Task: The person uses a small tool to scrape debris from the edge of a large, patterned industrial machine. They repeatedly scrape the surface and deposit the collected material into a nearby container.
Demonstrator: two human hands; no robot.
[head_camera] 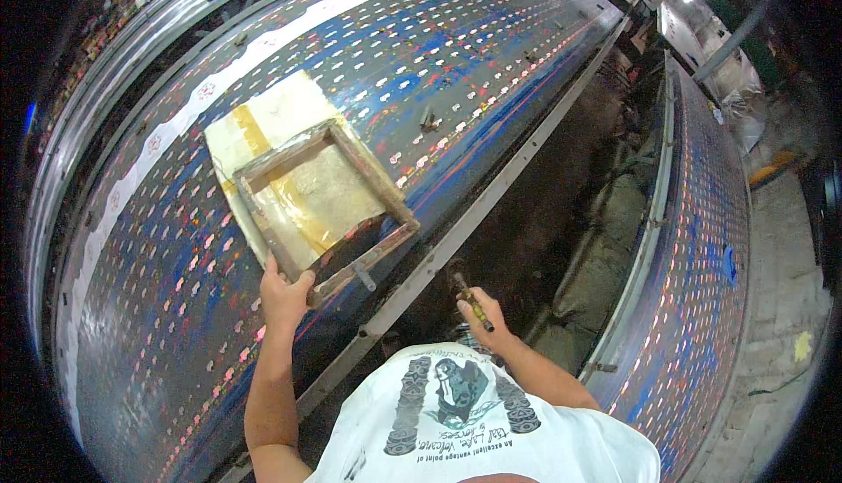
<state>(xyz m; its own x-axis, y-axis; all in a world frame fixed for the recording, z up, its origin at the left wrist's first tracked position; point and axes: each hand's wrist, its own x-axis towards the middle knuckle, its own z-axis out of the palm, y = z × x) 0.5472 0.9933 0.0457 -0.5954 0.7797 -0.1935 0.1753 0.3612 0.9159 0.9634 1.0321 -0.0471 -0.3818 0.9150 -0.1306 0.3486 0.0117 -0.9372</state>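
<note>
My left hand (285, 293) grips the lower left corner of a worn rectangular frame (383, 192), probably a printing screen. Translucent material and yellowish tape show inside it, and a dark patch with red edging lies near its front bar. From that bar sticks a short metal peg (365, 277). Under the frame's far part, a white panel (289, 101) with brown tape lies on the long printing table (408, 42). In my right hand (490, 315) is a slender tool with a mottled greenish-brown handle (478, 309); its far end is blurred, over the dark aisle.
A metal rail (454, 253) with small stops edges the table. Printed rows and a white patterned strip (263, 42) run along it. Across the aisle (533, 220) stands a second printed table (697, 272) with a blue object (729, 265). Greyish-green sacking (602, 253) lies beneath it.
</note>
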